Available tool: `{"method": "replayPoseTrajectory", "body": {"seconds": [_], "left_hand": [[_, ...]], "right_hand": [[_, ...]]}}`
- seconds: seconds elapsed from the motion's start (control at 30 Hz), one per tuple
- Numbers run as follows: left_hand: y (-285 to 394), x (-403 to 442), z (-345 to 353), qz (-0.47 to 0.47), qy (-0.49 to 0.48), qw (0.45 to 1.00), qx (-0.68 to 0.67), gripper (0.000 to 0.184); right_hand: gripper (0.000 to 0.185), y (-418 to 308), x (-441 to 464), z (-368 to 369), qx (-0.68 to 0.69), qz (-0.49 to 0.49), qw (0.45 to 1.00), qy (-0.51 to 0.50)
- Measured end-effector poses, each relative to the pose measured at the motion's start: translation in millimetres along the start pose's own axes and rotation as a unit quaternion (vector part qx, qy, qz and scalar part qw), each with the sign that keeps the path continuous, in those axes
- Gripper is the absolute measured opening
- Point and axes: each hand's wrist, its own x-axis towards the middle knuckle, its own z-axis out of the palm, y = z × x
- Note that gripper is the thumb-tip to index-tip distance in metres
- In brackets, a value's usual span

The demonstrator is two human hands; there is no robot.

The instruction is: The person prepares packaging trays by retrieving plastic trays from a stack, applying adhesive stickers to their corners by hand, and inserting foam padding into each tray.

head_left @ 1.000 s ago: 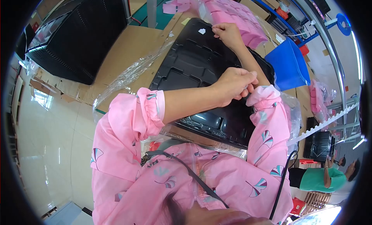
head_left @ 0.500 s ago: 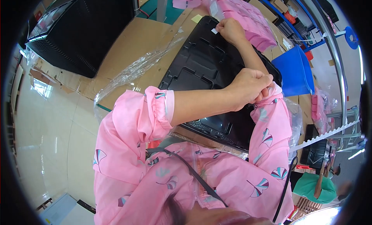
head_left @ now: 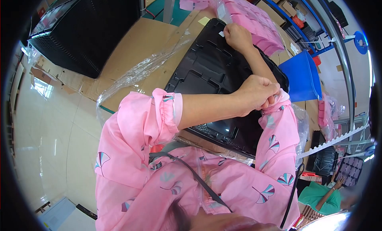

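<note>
My left hand (head_left: 256, 95) is closed at the pink sleeve (head_left: 274, 131) of my right arm, pinching its cuff near the forearm. At the far end of a black moulded plastic tray (head_left: 199, 70), my right hand (head_left: 238, 37) is curled closed, its fingertips turned down and hidden. A small white label (head_left: 221, 33) lies on the tray just left of those fingers. The tray lies at a slant in front of me, partly covered by my forearms.
Pink moulded trays (head_left: 252, 20) lie beyond my right hand. A blue bin (head_left: 301, 76) stands at the right. Clear plastic film (head_left: 139, 74) crosses the cardboard (head_left: 131, 44). Stacked black trays (head_left: 75, 34) stand far left. A person in green (head_left: 324, 197) handles a tray (head_left: 349, 169).
My right hand has shifted slightly right, off the white label, which stays on the tray. My left hand keeps its grip on the cuff. In the background, the other person's tray has come into view.
</note>
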Motion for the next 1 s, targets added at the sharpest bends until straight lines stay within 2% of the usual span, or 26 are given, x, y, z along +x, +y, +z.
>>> {"method": "replayPoseTrajectory", "body": {"seconds": [0.07,0.17,0.27,0.37,0.47,0.57,0.6,0.67,0.77,0.83,0.9,1.0], "left_hand": [[-0.1,0.2,-0.2,-0.005,0.005,1.000,0.004,0.027],[-0.2,0.5,-1.4,-0.003,0.003,1.000,0.001,0.026],[-4.3,1.0,-0.5,-0.012,-0.003,1.000,-0.003,0.025],[-2.3,2.8,-3.8,-0.009,-0.005,1.000,-0.005,0.024],[-2.5,1.3,-3.1,-0.011,-0.002,1.000,0.001,0.023],[-3.0,2.3,-4.7,-0.019,0.010,0.999,0.029,0.023],[-5.3,2.6,-5.0,-0.022,0.013,0.999,0.032,0.023],[-8.4,4.2,-5.4,-0.024,0.017,0.999,0.034,0.025],[-9.3,4.2,-7.0,-0.026,0.039,0.999,0.026,0.029],[-5.0,5.6,-7.5,-0.026,0.068,0.997,0.027,0.033],[-2.0,7.0,-10.4,-0.008,0.088,0.996,0.017,0.038],[-8.0,14.0,-10.6,-0.007,0.117,0.993,0.026,0.039]], "right_hand": [[0.017,2.2,-2.8,3.6,0.000,-0.027,0.999,0.028],[0.014,-2.9,-5.2,-2.0,-0.030,-0.038,0.999,-0.008],[0.014,-0.1,-6.8,0.9,-0.010,-0.018,1.000,0.002],[0.016,-8.5,-11.8,-3.3,0.007,-0.080,0.996,0.037],[0.013,-8.2,-16.2,-7.5,-0.007,-0.060,0.998,-0.008],[0.013,-11.1,-33.3,-18.0,0.098,-0.095,0.991,0.018],[0.014,0.2,-38.7,-15.6,0.125,-0.095,0.986,0.055],[0.014,19.0,-57.5,-30.3,0.248,0.018,0.967,0.057],[0.013,21.6,-101.8,-71.8,0.405,0.185,0.894,0.058],[0.011,21.0,-135.1,-91.8,0.462,0.209,0.857,0.090],[0.009,16.9,-164.2,-100.9,0.483,0.180,0.852,0.087],[0.006,4.6,-190.0,-105.1,0.409,0.126,0.898,0.098]]}}
